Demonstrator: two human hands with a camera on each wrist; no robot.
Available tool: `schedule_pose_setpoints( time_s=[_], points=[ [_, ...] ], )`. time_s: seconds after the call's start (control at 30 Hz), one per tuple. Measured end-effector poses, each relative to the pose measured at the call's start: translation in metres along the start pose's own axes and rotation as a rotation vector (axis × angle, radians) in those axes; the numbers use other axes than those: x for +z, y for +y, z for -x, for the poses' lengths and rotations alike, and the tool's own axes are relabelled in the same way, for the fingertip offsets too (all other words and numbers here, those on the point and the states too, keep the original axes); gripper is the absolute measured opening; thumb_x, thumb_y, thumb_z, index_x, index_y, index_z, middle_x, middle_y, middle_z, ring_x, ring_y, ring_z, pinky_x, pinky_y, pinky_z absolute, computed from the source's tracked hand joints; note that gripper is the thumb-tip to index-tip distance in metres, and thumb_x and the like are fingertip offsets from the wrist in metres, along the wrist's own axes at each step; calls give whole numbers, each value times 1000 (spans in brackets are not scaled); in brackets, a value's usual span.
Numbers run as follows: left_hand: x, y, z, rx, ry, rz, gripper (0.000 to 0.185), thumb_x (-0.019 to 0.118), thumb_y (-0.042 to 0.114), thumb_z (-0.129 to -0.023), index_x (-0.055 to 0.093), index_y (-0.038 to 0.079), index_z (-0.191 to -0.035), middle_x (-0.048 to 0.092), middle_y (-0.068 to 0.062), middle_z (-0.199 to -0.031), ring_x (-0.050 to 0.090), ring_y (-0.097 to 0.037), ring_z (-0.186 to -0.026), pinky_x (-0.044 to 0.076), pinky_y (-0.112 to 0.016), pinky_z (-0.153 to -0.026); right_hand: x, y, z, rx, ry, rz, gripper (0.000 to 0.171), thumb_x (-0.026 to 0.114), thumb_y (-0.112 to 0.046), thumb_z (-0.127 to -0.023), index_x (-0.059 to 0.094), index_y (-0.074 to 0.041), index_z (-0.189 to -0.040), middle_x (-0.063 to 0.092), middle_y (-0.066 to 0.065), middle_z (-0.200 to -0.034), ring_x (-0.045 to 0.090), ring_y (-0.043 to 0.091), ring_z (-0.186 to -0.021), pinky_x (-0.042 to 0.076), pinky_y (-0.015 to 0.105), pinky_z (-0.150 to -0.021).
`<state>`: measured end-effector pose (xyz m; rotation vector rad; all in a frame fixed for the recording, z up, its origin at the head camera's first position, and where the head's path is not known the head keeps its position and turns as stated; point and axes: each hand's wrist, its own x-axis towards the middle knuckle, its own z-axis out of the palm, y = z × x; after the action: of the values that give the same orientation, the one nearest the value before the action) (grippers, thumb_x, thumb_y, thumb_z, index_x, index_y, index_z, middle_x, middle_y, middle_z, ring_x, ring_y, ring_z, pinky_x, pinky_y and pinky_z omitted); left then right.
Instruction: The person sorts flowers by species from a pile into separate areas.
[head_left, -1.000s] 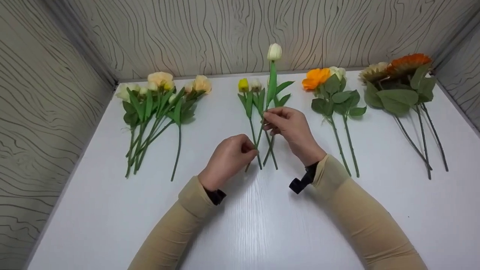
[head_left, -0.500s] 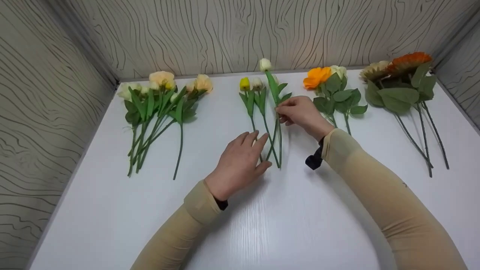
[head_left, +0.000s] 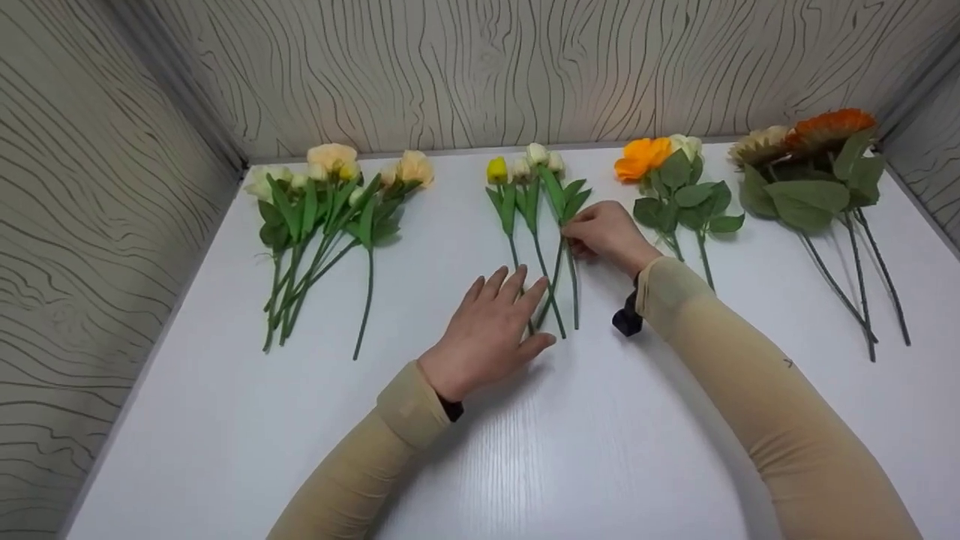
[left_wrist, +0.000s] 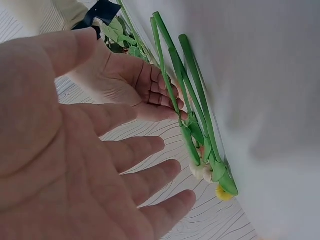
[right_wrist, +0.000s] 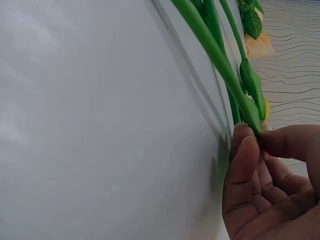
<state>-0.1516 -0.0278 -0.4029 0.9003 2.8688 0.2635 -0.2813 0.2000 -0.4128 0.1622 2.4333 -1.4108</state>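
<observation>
White tulip [head_left: 553, 193] has come down among other tulips [head_left: 532, 204] since the earlier frame. Right hand [head_left: 609, 234] pinches its smooth green stem [right_wrist: 212, 51]; left hand [head_left: 486, 334], fingers spread and free, lies over the yellow tulip [head_left: 508, 214]'s stem. Beyond: ruffled orange flower [head_left: 643, 159] on white bench [head_left: 217, 435], wavy-lined wall [head_left: 420, 75] behind.

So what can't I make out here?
Head view: stem of the smooth yellow tulip, partly behind the left hand.
Head view: stem end of the ruffled orange flower, behind the beige right sleeve.
Right wrist view: bloom of the pinched green-stemmed tulip, largely behind the right hand.
</observation>
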Motion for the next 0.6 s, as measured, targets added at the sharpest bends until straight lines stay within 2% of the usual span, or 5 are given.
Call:
schedule_pose_setpoints(
  time_s=[0.17,0.33,0.43,0.6],
  points=[
    [-1,0,-1,-2,-4,8,75,57,55,-101,34,16,-161,29,-14,-165,24,-36,-152,22,-54,-121,-3,1,1,-7,0,7,28,65,-20,-100,73,2,-115,69,9,-86,65,16,-72,56,27,-64],
    [0,-1,-2,2,-2,10,73,57,55,-102,36,15,-160,31,-15,-164,25,-36,-152,24,-54,-120,-7,1,6,-8,-1,-15,31,64,-22,-100,71,1,-120,69,11,-94,63,18,-77,55,29,-68],
    [1,-3,-3,2,-6,11,72,57,54,-102,38,15,-159,32,-15,-164,26,-36,-152,24,-54,-120,-8,2,9,-26,26,-7,32,62,-23,-101,69,0,-123,68,13,-100,63,21,-82,55,30,-70],
    [4,-10,-4,-17,-17,34,71,57,53,-102,39,14,-159,35,-15,-163,28,-36,-151,25,-54,-120,-7,3,15,-102,89,67,32,60,-24,-102,68,-1,-123,69,15,-107,64,23,-86,55,31,-69]
  ],
)
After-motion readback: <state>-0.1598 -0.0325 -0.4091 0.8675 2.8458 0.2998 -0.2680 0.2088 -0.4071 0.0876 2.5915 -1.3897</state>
